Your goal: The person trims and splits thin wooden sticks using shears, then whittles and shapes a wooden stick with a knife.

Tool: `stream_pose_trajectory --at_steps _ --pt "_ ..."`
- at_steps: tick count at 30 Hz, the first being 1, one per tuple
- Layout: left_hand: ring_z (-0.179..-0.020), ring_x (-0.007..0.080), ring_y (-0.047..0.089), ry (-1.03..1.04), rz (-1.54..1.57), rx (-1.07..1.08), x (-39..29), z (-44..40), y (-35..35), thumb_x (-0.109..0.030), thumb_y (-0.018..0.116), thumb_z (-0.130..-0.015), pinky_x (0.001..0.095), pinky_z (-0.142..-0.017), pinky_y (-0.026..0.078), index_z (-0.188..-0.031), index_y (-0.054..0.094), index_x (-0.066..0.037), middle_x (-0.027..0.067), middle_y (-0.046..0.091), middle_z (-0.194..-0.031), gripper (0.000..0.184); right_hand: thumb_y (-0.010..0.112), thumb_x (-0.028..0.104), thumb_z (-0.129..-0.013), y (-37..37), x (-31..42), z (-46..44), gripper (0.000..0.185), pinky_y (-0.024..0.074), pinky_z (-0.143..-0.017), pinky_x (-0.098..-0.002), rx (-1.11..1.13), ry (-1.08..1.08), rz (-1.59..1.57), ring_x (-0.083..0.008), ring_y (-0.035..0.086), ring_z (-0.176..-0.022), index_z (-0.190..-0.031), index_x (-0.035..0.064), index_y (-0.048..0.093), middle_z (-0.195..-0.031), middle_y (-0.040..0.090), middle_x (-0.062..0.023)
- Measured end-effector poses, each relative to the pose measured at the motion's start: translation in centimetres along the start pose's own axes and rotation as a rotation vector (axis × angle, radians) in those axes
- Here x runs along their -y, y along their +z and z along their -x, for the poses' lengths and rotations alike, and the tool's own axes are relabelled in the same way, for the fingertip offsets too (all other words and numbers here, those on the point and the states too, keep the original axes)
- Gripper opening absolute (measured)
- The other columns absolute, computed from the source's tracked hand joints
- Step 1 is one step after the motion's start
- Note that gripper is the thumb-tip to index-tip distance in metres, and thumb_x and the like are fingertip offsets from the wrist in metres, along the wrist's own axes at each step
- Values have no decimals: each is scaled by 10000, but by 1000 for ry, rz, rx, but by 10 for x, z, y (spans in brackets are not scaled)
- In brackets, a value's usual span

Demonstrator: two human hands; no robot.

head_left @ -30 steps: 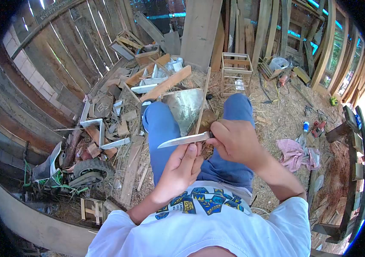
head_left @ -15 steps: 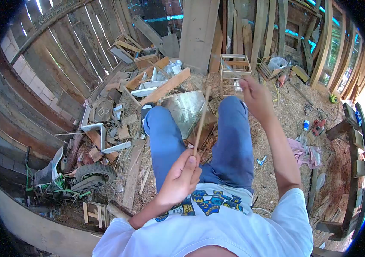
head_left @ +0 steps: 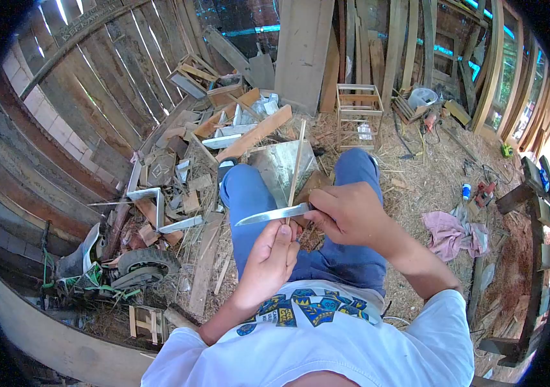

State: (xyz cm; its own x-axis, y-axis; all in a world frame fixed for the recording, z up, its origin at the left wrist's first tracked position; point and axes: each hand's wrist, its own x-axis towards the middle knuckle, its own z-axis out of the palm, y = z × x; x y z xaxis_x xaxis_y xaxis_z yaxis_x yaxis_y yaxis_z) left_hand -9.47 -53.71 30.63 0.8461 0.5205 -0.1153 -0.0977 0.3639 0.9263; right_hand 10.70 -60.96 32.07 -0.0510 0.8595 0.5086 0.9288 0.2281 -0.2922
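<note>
A thin wooden stick (head_left: 298, 161) stands up and away from my left hand (head_left: 271, 258), whose fingers are wrapped round its near end. My right hand (head_left: 346, 214) grips the dark handle of a knife. The shiny knife blade (head_left: 272, 215) points left and lies across the stick, just above my left thumb. Both hands are over my lap, between my knees in blue trousers. Behind the stick, a grey metal sheet (head_left: 275, 169) lies on the ground.
Scrap wood (head_left: 255, 132) is heaped at the upper left. A small wooden frame (head_left: 359, 109) stands ahead. At the right lie a pink cloth (head_left: 446, 235) and a red tool (head_left: 483, 193). A wheel (head_left: 148, 263) is at the lower left.
The knife in my right hand swung far forward past the stick, then came back to lie across it near my left hand. My left hand has kept hold of the stick.
</note>
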Motion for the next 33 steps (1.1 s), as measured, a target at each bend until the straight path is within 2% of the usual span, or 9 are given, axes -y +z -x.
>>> stream_pose_trajectory --at_steps 8,10,13,17,20,22,24,31,33 --pt "-434 29 250 39 -15 2 3 2 1 -307 390 -1139 236 -381 185 -1005 451 -137 -80 286 -608 225 662 311 -954 2 -14 -5 224 483 -525 -477 -122 -14 90 -356 639 -606 -874 120 578 -675 611 -107" --pt "-434 29 252 7 17 48 7 6 -3 -310 390 -1139 236 -383 186 -996 446 -138 -81 286 -608 230 649 304 -967 -10 -46 -13 229 473 -540 -490 -265 277 175 -395 638 -641 -886 97 593 -705 622 -154" --pt "-503 21 287 -29 37 77 6 7 -4 -220 388 -1139 220 -436 223 -970 445 -99 -81 306 -657 216 648 300 -973 -31 -94 -12 230 459 -554 -487 -361 489 71 -419 637 -676 -913 81 609 -731 623 -192" --pt "-481 21 284 -26 19 -21 6 2 -7 -229 392 -1138 223 -422 214 -988 461 -104 -88 312 -634 208 655 301 -974 -23 -64 -5 227 451 -558 -469 -365 393 -21 -417 639 -692 -942 79 621 -737 621 -201" --pt "-447 23 253 7 -8 -16 6 -2 -6 -265 383 -1140 232 -393 198 -1013 468 -111 -82 307 -615 217 664 299 -961 -6 -19 -2 228 464 -565 -466 -164 268 -97 -396 642 -679 -915 83 612 -711 617 -172" --pt "-420 26 223 35 -31 -8 4 -3 -4 -297 372 -1143 239 -368 185 -1032 469 -118 -74 298 -602 233 670 304 -945 1 -4 0 231 472 -552 -469 -19 45 -42 -363 641 -645 -878 97 590 -675 604 -127" --pt "-490 12 296 19 27 -32 1 -2 -3 -232 398 -1137 218 -433 217 -1055 503 -76 -90 339 -642 205 673 303 -937 3 0 -1 230 474 -542 -472 -23 38 -11 -350 638 -627 -864 107 579 -663 597 -110" --pt "-440 19 257 124 -135 -55 6 -1 1 -264 383 -1141 233 -388 184 -1042 482 -115 -85 315 -605 205 677 291 -930 4 -1 -1 235 475 -512 -474 -76 29 47 -342 638 -605 -833 116 555 -656 596 -105" --pt "-567 5 313 56 -88 -52 4 5 0 -204 396 -1135 202 -493 243 -1066 519 -64 -78 369 -711 199 664 287 -944 5 -16 0 216 482 -525 -476 -130 100 60 -352 647 -622 -860 109 577 -669 612 -117"
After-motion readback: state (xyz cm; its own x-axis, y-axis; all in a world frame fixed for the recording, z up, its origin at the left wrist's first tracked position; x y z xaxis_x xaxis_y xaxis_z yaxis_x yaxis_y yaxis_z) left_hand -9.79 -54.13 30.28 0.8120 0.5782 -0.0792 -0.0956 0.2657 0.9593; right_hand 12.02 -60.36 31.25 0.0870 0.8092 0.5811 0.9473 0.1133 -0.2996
